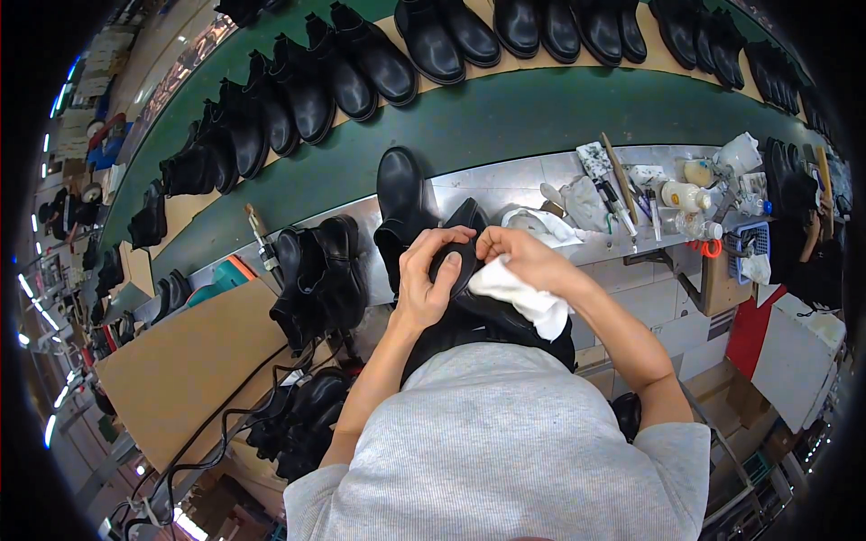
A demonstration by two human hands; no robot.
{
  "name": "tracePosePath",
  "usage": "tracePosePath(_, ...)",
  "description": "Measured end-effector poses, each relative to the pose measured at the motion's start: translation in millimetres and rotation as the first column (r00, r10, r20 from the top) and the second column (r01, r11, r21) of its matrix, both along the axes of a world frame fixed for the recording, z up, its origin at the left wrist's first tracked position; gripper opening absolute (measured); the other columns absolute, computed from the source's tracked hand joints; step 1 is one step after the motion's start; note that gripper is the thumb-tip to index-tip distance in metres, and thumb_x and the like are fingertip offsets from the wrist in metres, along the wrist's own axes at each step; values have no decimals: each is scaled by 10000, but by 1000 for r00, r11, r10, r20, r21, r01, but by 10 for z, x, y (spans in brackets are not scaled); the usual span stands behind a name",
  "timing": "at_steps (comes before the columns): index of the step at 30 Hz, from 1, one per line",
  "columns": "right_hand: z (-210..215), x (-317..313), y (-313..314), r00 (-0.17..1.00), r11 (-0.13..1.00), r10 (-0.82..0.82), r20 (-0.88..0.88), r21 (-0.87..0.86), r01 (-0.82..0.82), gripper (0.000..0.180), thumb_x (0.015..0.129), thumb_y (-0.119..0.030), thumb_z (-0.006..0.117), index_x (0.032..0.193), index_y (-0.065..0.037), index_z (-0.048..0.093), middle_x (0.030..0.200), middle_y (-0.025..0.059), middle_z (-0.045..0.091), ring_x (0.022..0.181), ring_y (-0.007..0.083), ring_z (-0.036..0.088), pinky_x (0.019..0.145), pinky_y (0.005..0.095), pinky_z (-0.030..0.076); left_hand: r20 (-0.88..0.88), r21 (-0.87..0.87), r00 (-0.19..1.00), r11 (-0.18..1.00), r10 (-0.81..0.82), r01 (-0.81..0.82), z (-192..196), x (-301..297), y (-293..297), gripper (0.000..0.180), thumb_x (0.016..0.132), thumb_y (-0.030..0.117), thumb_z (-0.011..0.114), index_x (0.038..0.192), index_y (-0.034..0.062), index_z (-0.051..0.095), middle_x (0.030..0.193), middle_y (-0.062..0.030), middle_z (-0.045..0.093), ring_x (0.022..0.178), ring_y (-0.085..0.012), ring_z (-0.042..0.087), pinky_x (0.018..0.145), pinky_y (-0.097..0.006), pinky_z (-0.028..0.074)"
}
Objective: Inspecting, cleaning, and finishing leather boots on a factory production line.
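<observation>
My left hand [427, 275] grips a black ankle boot [469, 311] held against my chest, fingers wrapped over its toe end. My right hand [523, 257] holds a white cloth [528, 298] pressed against the same boot. Just beyond my hands another black boot [401, 203] stands on the metal work table [505, 180]. A pair of black boots [320, 270] sits to the left of my left hand.
A green conveyor belt [505, 117] curves past the table, carrying a row of black boots [361, 63] on tan boards. Brushes, bottles and rags [649, 194] clutter the table's right side. More boots [302, 419] lie low at my left beside a cardboard sheet [194, 370].
</observation>
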State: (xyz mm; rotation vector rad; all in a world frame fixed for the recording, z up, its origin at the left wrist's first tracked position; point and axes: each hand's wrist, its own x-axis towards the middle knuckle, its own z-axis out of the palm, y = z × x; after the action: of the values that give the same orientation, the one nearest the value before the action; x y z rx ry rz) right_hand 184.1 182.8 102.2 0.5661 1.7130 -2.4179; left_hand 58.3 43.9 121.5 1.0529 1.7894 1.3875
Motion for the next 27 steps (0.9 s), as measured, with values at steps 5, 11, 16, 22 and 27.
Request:
tracePosePath(5, 80, 155, -49, 998, 996, -48, 49, -67, 51, 313, 670, 74, 464, 966, -13, 518, 818, 37, 538, 771, 113, 516, 700, 241, 425, -28, 40, 1000, 999, -7, 8, -35, 14, 21, 326, 807, 200, 490, 951, -81, 571, 1002, -196, 640, 830, -188, 613, 767, -270, 459)
tracePosePath(11, 201, 130, -140, 988, 982, -145, 58, 130, 137, 301, 675, 73, 549, 962, -7, 502, 832, 21, 508, 776, 117, 499, 712, 224, 416, -56, 6, 998, 1000, -23, 24, 2, 35, 25, 331, 792, 197, 496, 950, -84, 571, 1005, -208, 635, 870, -214, 615, 781, -282, 460)
tracePosePath(16, -46, 152, 9, 996, 986, -84, -31, -150, 78, 186, 752, 30, 549, 934, -10, 552, 818, -13, 531, 757, 68, 493, 702, 190, 407, -59, -7, 998, 1000, -27, 26, 11, 52, 4, 330, 810, 215, 483, 941, -77, 567, 1015, -192, 637, 839, -193, 603, 760, -268, 454)
tracePosePath(22, 179, 191, 8, 941, 959, -282, 189, 42, 280, 209, 781, 47, 500, 933, -13, 631, 821, 25, 620, 734, 70, 569, 647, 196, 449, -16, 21, 1000, 1000, 23, -23, 24, 110, 6, 282, 794, 196, 519, 935, -40, 578, 990, -169, 647, 815, -277, 576, 783, -335, 449)
tracePosePath(27, 628, 318, -95, 982, 950, -149, 114, 293, 110, 226, 681, 25, 633, 898, -1, 575, 798, 109, 615, 742, 203, 625, 659, 306, 490, -41, -4, 999, 1000, 7, -7, 76, 143, 62, 261, 801, 182, 523, 939, -31, 583, 998, -152, 644, 829, -281, 571, 785, -335, 447)
